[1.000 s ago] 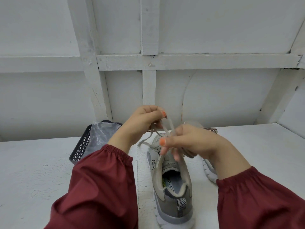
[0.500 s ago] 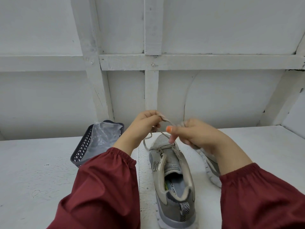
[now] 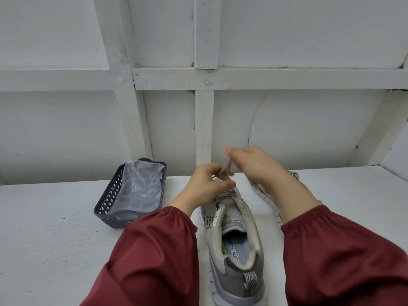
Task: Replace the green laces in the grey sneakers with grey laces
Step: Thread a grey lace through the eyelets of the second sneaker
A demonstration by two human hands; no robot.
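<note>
Maroon elastic-cuffed sleeves [image 3: 154, 250], orange nails [image 3: 228, 150]

The left hand [image 3: 207, 184] covers the toe and front eyelets of the near sneaker [image 3: 236, 239], whose heel runs off the bottom edge. The right hand [image 3: 254, 164] and its forearm hide most of the second sneaker [image 3: 268, 202]; only a strip of sole shows. The lace [image 3: 227, 167] pinched by both hands is a blurred streak, and its path through the eyelets is unreadable. A crumpled plastic bag [image 3: 141, 191] veils the inside of the basket [image 3: 106, 206].
</note>
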